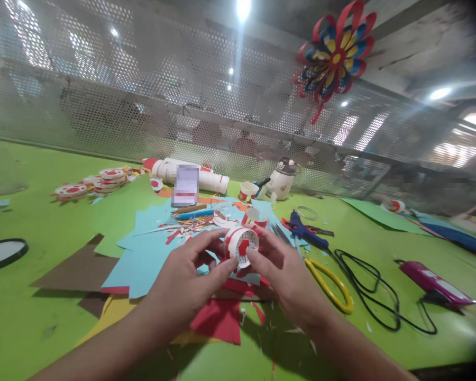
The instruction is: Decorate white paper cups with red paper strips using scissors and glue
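Between both hands, above the table's middle, is a red and white paper cup (232,244), its round patterned end with a red centre facing me. My left hand (194,264) grips its left side, thumb at the lower rim. My right hand (280,264) closes on the right side, with its thumb against the round end. Some of the fingers are hidden behind the cup. Beneath lie blue paper sheets (138,262) and a red sheet (218,320). Just beyond stands another paper cup (255,216). Yellow-handled scissors (331,286) rest right of my right hand.
A blue glue gun (307,230) and a magenta device (438,283) with a black cord lie at right. Behind are white paper rolls (206,180), a phone-like screen (185,185) and a bottle (282,179). Red-white discs (110,182) sit left. A perforated metal screen (162,95) bounds the back.
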`<state>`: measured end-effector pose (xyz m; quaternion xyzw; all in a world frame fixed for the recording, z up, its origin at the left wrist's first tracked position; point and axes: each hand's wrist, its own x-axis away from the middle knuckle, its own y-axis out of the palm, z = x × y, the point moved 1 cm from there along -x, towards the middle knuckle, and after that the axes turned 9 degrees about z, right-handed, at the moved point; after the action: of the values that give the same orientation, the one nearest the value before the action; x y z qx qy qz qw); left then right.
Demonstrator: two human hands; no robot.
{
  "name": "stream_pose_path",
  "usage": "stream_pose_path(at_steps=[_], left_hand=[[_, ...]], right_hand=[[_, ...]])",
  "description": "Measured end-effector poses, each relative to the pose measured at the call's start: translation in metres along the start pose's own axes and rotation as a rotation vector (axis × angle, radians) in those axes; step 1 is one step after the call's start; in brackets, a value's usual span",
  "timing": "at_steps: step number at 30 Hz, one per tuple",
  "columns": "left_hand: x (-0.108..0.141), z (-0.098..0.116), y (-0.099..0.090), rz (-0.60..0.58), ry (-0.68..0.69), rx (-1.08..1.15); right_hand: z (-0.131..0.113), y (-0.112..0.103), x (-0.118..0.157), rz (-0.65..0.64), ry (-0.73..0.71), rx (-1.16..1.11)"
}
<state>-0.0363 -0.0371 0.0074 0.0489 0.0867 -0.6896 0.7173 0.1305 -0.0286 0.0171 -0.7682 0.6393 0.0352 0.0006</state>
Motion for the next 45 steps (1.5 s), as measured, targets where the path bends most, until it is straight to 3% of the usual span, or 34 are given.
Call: stream_pose_path(at_steps=[7,15,22,29,36,45], left_hand=[[0.003,-0.003,0.004,0.007,0.111,-0.064],[0.001,-0.005,0.007,-0.092,0.033,-0.004],[-0.001,-0.005,0.005,-0.112,0.054,-0.045],[-0.001,-0.01,0.005,-0.091,-0.011,-0.049],[-0.001,-0.007,0.006,-0.029,0.133,-0.195],[0.0,-0.009,0.005,-0.007,0.158,-0.255]], right_hand=[[0.001,0.002,-0.001,0.115,-0.039,0.139],[0.004,0.002,-0.003,0.095,-0.032,0.19],[0.005,0.001,-0.005,0.117,0.002,0.192],[0.003,0.002,-0.005,0.13,0.031,0.179],[0.002,0.003,-0.003,0.126,0.043,0.226],[0.004,0.004,-0.005,0.107,0.042,0.259]])
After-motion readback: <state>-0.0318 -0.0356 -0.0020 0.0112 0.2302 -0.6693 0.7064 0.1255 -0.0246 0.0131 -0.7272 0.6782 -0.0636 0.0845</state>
